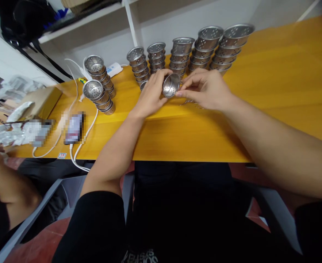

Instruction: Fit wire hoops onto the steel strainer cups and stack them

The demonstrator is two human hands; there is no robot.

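My left hand (154,89) is wrapped around a small perforated metal cup (171,86), tilted so that its mouth faces me. At the cup's right rim, the thumb and fingers of my right hand (207,89) are pinched together; what lies between them is too small to make out. Thin metal wire pieces (192,103) lie on the table under my right hand. Just beyond my hands stand several stacks of similar perforated cups, among them a short stack (183,54) and a wider, taller one (233,47).
Two more cup stacks (99,96) stand to the left on the yellow table (177,138). Closer in lies a phone (75,128) with white cables. At far left are a cardboard box (42,102), plastic bags (7,135) and another person's arm (10,182). A shelf runs behind.
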